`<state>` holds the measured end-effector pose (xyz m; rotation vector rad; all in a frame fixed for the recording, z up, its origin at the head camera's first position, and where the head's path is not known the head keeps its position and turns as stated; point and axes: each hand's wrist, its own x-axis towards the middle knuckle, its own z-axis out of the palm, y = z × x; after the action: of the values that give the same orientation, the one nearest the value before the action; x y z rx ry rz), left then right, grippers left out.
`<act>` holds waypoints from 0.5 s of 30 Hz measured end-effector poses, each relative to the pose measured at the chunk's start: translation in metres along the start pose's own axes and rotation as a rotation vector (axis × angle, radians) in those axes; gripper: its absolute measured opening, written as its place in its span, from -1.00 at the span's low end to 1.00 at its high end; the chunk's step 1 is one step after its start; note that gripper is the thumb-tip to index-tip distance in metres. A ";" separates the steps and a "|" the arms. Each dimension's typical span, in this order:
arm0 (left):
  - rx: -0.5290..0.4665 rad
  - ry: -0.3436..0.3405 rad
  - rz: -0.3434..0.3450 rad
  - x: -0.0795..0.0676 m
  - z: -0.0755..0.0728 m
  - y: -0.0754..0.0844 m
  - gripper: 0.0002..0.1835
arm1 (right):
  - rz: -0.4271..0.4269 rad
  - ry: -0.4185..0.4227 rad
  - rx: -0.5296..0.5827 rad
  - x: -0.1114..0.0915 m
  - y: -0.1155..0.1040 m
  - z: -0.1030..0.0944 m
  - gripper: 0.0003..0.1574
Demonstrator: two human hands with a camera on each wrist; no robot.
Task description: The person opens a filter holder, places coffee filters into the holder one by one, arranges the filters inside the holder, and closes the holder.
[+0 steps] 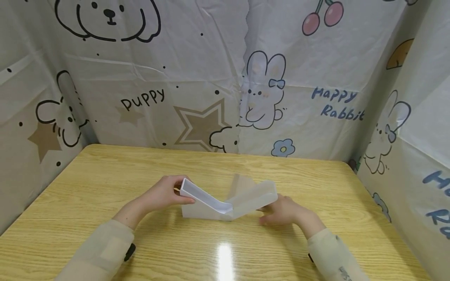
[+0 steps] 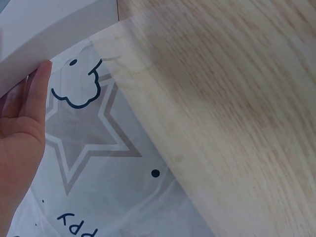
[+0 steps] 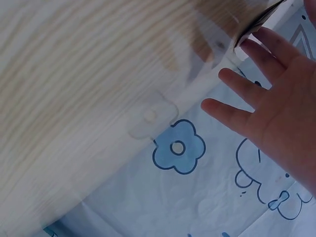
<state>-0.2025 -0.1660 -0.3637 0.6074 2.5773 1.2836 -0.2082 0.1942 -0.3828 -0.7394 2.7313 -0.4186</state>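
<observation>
In the head view my left hand (image 1: 163,193) grips the upper left end of a white open box (image 1: 202,209), thumb in front and fingers behind. Its rim slopes down toward the middle. From its low end a translucent rounded panel (image 1: 254,198) rises to the right, and a frosted upright piece (image 1: 240,184) shows behind. My right hand (image 1: 283,210), blurred, is at the panel's right end. In the right wrist view, the upper fingertips and thumb pinch a thin dark-edged piece (image 3: 256,24) while the lower fingers spread straight. Part of the right hand is hidden behind the panel.
Under everything lies a wood-grain table (image 1: 168,249), with a bright light reflection near its front. A printed cloth (image 1: 197,78) with cartoon animals hangs behind it and at both sides, close to the table's edges.
</observation>
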 end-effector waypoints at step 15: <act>0.045 -0.034 0.028 0.003 -0.004 0.002 -0.68 | 0.069 0.026 -0.046 -0.003 0.008 -0.013 -0.74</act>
<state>-0.2058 -0.1668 -0.3598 0.6705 2.5852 1.2163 -0.2139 0.2052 -0.3736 -0.6530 2.7898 -0.3543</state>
